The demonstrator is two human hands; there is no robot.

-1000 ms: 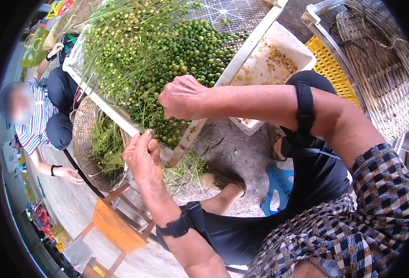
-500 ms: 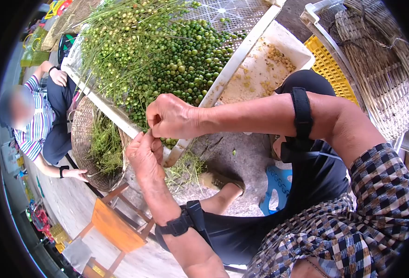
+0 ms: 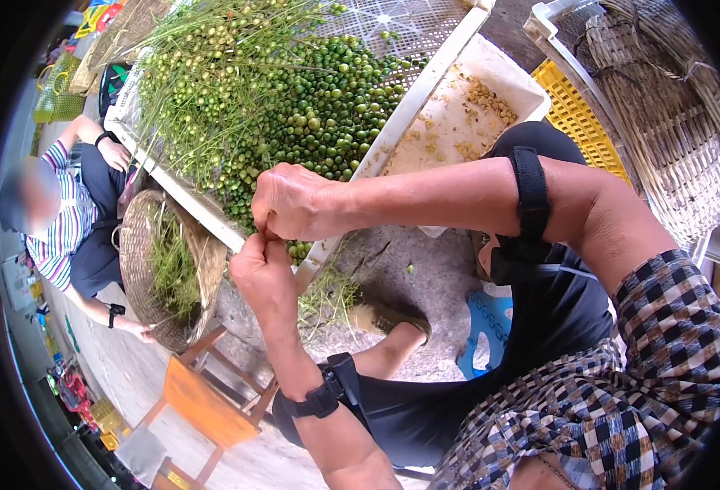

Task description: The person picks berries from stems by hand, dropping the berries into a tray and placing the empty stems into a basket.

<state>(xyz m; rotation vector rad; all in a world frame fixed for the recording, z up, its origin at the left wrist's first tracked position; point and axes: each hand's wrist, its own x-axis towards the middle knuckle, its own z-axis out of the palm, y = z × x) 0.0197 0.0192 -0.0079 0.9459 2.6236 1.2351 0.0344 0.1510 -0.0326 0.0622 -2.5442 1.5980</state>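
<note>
Person (image 3: pixel 54 220) in a striped shirt at far left, seated low, with one hand (image 3: pixel 135 329) laid on the rim of a round woven basket (image 3: pixel 131 237). Heaped inside that basket, stripped green stalks (image 3: pixel 172 269). Below it, an orange wooden stool (image 3: pixel 205 404).

Next along, a white slatted tray (image 3: pixel 201 211), propped at a tilt, with its long axis running from lower left to upper right. Piled in its left part, fruiting stems (image 3: pixel 197 73), thin and long, mostly pointed up and to the right. Just beside them, toward the tray's right rim, loose green fruits (image 3: pixel 327 106) in a heap.

Over the tray's near rim, both hands held together, fingertip to fingertip: left hand (image 3: pixel 264 273) below, right hand (image 3: pixel 295 200) above it with the fist half curled. Clamped between the two pinches, a sprig (image 3: pixel 268 236), almost wholly hidden by the fingers; could not tell its long axis or heading. Black straps on both forearms.

Further right, a white tub (image 3: pixel 517 77) against the tray's side, with yellow scraps inside. Then a yellow crate (image 3: pixel 580 122), and wicker baskets (image 3: pixel 662 131) at far right. Underneath, on the concrete floor (image 3: pixel 425 278), a shoe (image 3: pixel 393 320) and a blue stool (image 3: pixel 491 327).
</note>
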